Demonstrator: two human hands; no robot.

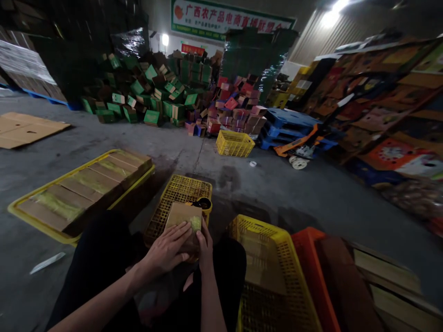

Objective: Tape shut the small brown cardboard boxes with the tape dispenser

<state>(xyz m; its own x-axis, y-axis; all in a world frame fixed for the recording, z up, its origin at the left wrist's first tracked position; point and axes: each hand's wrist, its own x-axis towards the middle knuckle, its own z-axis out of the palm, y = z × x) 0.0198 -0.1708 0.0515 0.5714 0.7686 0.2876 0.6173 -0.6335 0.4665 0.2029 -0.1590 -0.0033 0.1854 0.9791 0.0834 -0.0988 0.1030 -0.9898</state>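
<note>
A small cardboard box (182,213) with yellowish tape at its right end rests on an upturned yellow plastic crate (187,182) in front of my knees. My left hand (169,244) lies on the box top, fingers stretched out over the cardboard. At the right edge, my right hand (206,244) grips the box, its thumb near the tape and its fingers along the side. Just beyond the box, a tape dispenser (204,203) in yellow and black sits on the crate. The underside of the box is hidden by my hands.
On my left, a yellow crate (44,230) holds several taped boxes. To my right stand a yellow crate (289,237) with a box inside and an orange crate (309,236). Farther off are another yellow crate (235,143), a pallet jack (299,147) and piled cartons (152,117).
</note>
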